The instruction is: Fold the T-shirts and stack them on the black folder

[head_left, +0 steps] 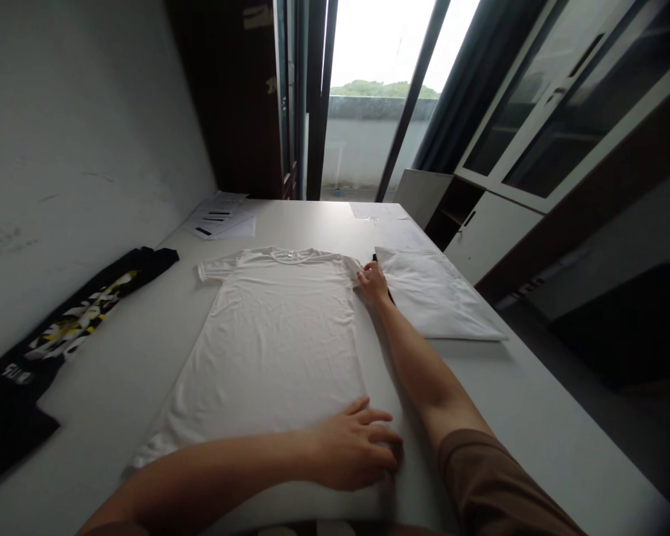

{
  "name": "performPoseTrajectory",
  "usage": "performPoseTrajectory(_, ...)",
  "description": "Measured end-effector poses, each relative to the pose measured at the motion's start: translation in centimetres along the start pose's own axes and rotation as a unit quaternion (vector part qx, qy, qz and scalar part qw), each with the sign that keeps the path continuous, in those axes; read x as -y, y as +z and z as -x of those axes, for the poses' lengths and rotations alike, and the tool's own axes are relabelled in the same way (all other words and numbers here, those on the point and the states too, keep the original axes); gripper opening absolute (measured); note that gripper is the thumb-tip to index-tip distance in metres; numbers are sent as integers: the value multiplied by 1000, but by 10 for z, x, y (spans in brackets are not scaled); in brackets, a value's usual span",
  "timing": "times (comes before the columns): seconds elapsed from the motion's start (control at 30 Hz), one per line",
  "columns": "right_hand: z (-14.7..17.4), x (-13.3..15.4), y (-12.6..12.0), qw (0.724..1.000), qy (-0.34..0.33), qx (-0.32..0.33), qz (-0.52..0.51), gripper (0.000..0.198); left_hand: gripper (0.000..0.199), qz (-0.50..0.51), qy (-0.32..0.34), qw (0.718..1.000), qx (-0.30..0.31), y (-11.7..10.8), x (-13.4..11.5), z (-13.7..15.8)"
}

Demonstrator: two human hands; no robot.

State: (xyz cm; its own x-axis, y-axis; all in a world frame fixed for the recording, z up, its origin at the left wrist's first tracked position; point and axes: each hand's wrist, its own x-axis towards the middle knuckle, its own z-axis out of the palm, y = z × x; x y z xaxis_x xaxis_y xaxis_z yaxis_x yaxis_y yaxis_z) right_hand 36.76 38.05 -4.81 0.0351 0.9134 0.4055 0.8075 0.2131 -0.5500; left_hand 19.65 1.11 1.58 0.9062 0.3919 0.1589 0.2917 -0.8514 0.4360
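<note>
Right hand up at two o'clock on the white T-shirt, half-curled, grip unclear, left hand down at five, loosely spread, empty

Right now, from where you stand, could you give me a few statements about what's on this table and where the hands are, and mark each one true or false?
1. A white T-shirt lies spread out on the table. True.
2. Both hands are on the collar. False: the left hand is at the shirt's near end, by its lower right corner.
3. The right hand is at one of the shirt's sleeves. True.
4. Only papers lie to the left of the shirt. False: a dark printed garment lies there too.
5. A white cloth lies to the right of the shirt. True.
</note>
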Motion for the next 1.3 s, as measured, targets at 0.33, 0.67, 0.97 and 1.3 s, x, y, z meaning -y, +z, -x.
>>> performPoseTrajectory(0.33,2,5,-8,996,-32,54,-67,42,21,-14,9,1000,-12,4,0,-4)
performPoseTrajectory(0.67,4,0,-6,991,-17,-15,-128,23,24,-50,22,998,-20,2,3,0)
performPoseTrajectory(0.97,3,-4,-3,1000,9,-1,-22,32,39,-59,-28,998,-22,-2,-2,1)
performPoseTrajectory(1.3,3,0,-2,1000,1,3,4,39,55,-49,-87,995,-12,-7,0,5)
